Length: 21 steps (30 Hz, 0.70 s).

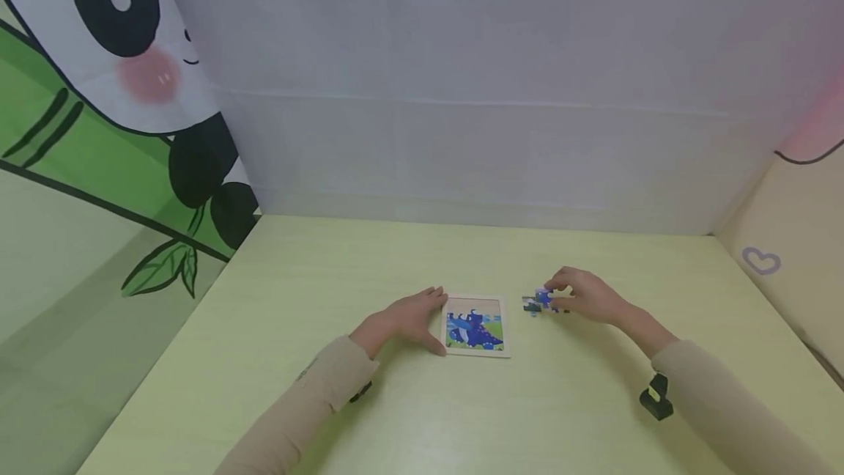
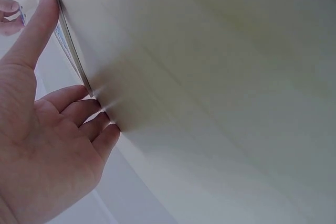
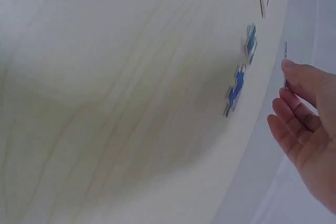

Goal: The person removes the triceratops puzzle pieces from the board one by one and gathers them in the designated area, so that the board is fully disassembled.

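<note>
A small jigsaw puzzle in a pale wooden frame [image 1: 505,328] lies on the table. Its picture is a blue dragon [image 1: 473,330], and a bare strip shows along the top. My left hand [image 1: 407,319] rests at the frame's left side, thumb by the near corner and extended fingers by the far one. To the right, my right hand [image 1: 589,296] pinches a thin puzzle piece [image 3: 285,51] between thumb and fingertip, raised above the table. Beneath it lie a blue puzzle piece [image 3: 235,91] and a greenish one [image 3: 251,43]. The held piece appears edge-on in the right wrist view.
The pale yellow table [image 1: 330,262] meets a white sheet [image 1: 461,160] at the back. A panda print [image 1: 145,94] covers the left wall. A pale side panel with a heart drawing [image 1: 761,261] stands at the right. Dark devices [image 1: 656,398] sit at both cuffs.
</note>
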{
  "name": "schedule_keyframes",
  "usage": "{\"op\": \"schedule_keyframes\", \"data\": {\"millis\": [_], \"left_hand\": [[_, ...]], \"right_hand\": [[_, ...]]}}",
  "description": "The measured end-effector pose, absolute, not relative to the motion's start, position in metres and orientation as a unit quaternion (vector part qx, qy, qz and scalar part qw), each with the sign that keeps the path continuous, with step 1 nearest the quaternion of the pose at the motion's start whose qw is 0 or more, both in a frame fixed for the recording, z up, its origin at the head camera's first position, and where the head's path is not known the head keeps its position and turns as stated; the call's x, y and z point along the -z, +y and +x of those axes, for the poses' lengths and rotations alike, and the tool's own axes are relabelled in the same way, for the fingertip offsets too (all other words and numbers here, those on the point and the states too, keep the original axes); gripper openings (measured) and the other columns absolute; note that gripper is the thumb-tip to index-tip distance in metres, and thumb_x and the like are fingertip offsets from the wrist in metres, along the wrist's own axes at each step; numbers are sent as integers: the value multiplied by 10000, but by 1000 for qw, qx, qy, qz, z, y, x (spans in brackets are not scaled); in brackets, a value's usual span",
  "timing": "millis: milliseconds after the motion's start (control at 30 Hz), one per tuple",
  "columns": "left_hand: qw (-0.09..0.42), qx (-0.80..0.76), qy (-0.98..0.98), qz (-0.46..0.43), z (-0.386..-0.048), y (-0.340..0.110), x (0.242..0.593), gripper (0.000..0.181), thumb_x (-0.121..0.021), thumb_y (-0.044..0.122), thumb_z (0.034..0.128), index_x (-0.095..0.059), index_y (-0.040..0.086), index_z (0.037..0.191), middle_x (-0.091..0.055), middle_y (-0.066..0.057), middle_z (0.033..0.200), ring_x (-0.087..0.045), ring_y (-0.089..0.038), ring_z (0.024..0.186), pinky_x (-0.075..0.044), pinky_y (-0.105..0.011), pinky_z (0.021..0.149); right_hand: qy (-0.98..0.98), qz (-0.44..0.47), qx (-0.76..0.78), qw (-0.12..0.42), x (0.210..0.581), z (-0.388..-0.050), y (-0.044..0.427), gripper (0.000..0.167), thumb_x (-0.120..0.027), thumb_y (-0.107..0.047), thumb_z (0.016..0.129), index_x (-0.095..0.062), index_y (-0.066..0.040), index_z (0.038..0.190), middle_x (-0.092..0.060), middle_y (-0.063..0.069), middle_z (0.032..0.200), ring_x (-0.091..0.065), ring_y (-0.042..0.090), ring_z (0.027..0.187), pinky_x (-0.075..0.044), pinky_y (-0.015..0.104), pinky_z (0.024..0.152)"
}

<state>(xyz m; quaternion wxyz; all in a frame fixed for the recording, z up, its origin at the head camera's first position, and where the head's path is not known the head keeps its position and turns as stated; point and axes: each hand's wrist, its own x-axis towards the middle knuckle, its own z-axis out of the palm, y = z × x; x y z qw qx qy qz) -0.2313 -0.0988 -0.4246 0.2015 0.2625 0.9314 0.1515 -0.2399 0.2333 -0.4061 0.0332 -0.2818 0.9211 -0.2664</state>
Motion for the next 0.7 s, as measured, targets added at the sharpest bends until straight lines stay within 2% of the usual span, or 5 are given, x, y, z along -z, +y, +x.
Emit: {"op": "schedule_keyframes", "data": {"millis": [133, 400, 700], "left_hand": [[202, -153, 931, 262, -232, -99, 425, 974, -773, 431, 666, -278, 65, 1422, -183, -96, 1499, -130, -262, 1379, -188, -419, 1103], [202, -163, 931, 258, -232, -99, 426, 985, -781, 421, 659, -275, 61, 1422, -182, -86, 1499, -125, -253, 1380, -174, -398, 1110], [198, -172, 930, 259, -232, -99, 426, 982, -789, 412, 653, -288, 50, 1416, -193, -94, 1497, -134, -259, 1379, -180, -408, 1108]], "right_hand": [[921, -273, 276, 26, 408, -237, 253, 236, -630, -35, 825, -617, 61, 1040, -608, 138, 985, -575, 318, 923, -503, 482, 771], [927, -268, 264, -1, 416, -231, 279, 214, -643, -5, 802, -620, 86, 995, -606, 148, 920, -576, 335, 869, -524, 443, 699], [934, -249, 257, 2, 427, -233, 296, 213, -637, 18, 789, -626, 108, 981, -620, 168, 922, -592, 350, 870, -510, 468, 738]]}}
